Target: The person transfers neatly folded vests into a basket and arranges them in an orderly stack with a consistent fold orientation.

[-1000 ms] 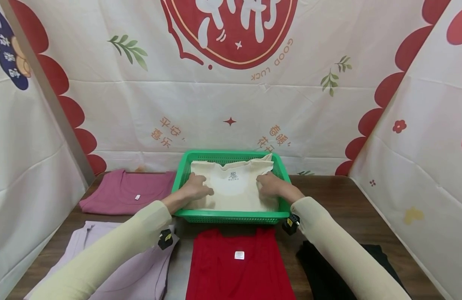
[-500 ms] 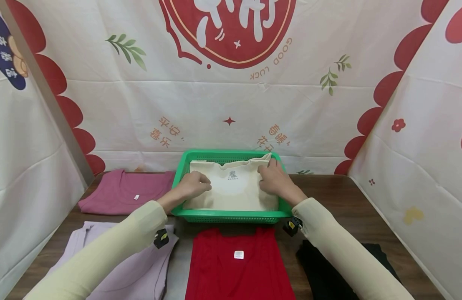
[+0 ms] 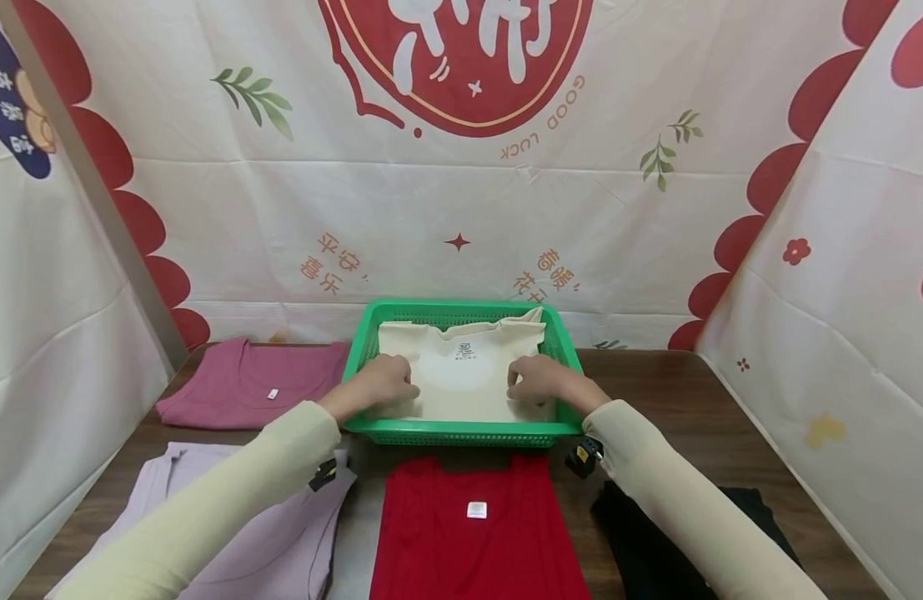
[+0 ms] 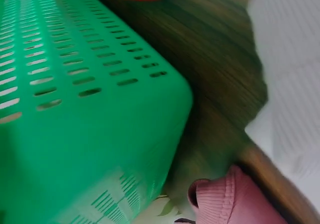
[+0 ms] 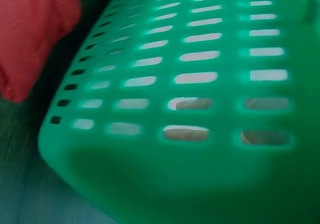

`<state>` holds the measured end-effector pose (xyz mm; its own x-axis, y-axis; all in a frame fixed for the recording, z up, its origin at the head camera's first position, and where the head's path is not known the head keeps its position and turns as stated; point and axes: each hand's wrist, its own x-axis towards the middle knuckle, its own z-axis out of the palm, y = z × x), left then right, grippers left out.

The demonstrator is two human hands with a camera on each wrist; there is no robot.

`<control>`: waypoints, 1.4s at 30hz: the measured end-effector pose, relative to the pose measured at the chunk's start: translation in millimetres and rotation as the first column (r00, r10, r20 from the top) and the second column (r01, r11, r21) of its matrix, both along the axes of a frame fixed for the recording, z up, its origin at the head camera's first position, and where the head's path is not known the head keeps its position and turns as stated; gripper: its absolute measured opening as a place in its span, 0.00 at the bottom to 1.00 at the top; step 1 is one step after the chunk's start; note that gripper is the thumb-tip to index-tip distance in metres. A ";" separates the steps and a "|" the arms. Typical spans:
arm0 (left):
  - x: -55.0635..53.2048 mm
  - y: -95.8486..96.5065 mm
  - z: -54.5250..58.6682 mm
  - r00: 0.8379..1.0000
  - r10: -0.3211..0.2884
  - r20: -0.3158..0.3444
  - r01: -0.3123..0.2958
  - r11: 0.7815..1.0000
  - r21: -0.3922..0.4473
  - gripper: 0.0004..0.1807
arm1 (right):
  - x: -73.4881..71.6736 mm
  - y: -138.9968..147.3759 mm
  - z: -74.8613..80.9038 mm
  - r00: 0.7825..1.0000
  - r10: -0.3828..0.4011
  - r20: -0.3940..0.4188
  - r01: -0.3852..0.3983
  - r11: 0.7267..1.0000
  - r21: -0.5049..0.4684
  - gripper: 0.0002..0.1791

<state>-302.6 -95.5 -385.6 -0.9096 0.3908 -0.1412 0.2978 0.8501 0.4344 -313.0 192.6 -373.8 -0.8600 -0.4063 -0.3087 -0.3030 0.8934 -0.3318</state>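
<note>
The person's left arm (image 3: 206, 504) reached in from the near left and the right arm (image 3: 694, 508) from the near right, each slanting toward the centre in a pale cream sleeve. Bare wrists showed past the cuffs. The left hand (image 3: 382, 382) and the right hand (image 3: 536, 379) lay about equally far out, apart from each other, backs mostly upward and knuckles turned inward. The fingers on both were bent, their tips too hidden to tell whether they pinched anything.

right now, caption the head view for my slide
Left hand and right hand reach into a green perforated basket holding a folded cream shirt.
</note>
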 end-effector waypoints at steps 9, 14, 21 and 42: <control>3.7 3.0 0.9 1.000 -0.005 0.013 0.007 0.992 -0.128 0.12 | 0.6 -1.3 -2.5 0.999 -0.016 0.032 0.016 1.000 -0.013 0.15; 3.6 4.1 2.8 0.999 -0.030 0.033 0.036 0.980 -0.195 0.22 | 2.1 -2.4 -2.3 1.000 0.018 0.004 -0.018 1.000 0.004 0.16; 3.4 4.6 9.2 0.998 -0.047 0.049 0.055 0.982 -0.182 0.22 | 5.1 -3.4 -3.3 0.998 0.048 -0.045 -0.050 0.998 -0.031 0.16; 74.5 43.8 51.5 0.954 0.104 -0.280 0.069 0.834 0.548 0.26 | 99.8 71.1 25.1 0.819 -0.143 -0.556 -0.115 0.908 -0.403 0.08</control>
<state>-228.2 -51.7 -334.0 -0.8820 0.3074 0.3571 0.4693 0.5043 0.7249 -213.2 263.7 -348.7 -0.8311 -0.3675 0.4173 -0.5374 0.7237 -0.4329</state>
